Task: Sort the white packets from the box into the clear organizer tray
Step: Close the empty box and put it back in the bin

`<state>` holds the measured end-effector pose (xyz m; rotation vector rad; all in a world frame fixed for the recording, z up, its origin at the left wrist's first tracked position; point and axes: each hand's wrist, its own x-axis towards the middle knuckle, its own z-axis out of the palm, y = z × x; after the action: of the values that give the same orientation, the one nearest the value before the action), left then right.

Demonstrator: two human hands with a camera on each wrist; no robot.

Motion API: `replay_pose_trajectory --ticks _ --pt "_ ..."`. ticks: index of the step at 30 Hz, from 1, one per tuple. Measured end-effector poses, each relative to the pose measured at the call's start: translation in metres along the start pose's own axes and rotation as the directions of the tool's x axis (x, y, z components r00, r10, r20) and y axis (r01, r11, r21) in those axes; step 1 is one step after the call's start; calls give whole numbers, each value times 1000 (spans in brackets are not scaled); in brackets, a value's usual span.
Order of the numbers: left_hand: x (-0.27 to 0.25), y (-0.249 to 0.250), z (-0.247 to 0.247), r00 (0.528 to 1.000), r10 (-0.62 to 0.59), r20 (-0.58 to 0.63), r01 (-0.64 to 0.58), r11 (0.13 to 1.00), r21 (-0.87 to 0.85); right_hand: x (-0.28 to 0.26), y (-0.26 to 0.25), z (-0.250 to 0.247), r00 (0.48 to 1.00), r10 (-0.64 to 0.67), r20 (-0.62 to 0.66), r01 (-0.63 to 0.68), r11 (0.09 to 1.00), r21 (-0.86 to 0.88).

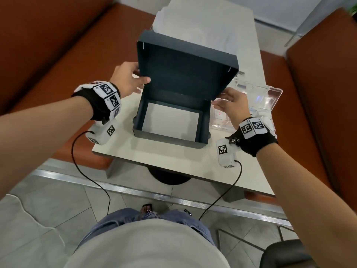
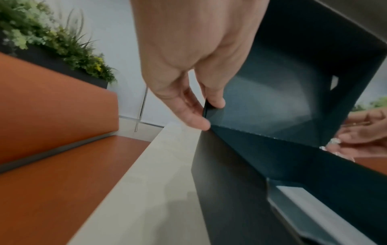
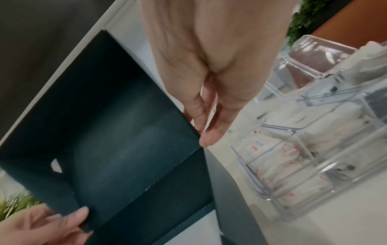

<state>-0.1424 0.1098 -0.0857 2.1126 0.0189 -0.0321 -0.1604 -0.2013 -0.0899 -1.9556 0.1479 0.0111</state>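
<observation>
Fingers of both hands, left (image 1: 129, 78) and right (image 1: 230, 102), pinch the lid (image 1: 185, 68) edges, tilting it open to expose the box (image 1: 170, 136) interior.

Right hand (image 3: 209, 69) pinches the right edge of the dark lid (image 3: 117, 132), thumb tip at its corner. Left hand (image 3: 41, 227) grips the opposite edge. Clear tray (image 3: 326, 180) right of the box, holding white packets (image 3: 282, 167) with red print.
</observation>
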Motion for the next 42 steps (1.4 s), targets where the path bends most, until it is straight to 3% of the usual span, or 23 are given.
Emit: replay_pose_trajectory --ticks 4,8,10,15,21,25,28,33,38,42 --pt "-6 7 -5 996 -28 80 30 999 -19 -2 4 -3 993 114 23 -117 969 218" --pt "-17 16 -4 973 -162 162 213 902 -377 -6 2 -6 970 232 73 -243 920 308" --pt "-21 18 -7 956 -240 169 291 854 -431 -9 1 -7 960 252 119 -277 912 302" --pt "-23 3 -6 907 -323 271 403 853 -330 -19 8 -4 960 234 153 -266 933 242" --pt "-33 -20 11 856 -409 317 455 886 -85 -28 18 17 901 360 243 -351 933 -78" --pt "-42 -27 24 824 -434 363 490 868 -74 -37 14 34 875 429 223 -433 901 -32" --pt "-48 -22 23 836 -394 381 477 866 -149 -41 6 34 893 409 189 -417 909 3" --pt "-38 4 2 893 -303 332 418 832 -364 -42 -42 4 968 206 140 -225 966 130" --pt "-1 67 -16 959 -168 228 268 797 -541 -22 -99 -34 951 127 283 -197 952 234" --pt "44 111 -16 977 -101 189 195 786 -587 14 -130 -53 991 59 118 -100 922 375"
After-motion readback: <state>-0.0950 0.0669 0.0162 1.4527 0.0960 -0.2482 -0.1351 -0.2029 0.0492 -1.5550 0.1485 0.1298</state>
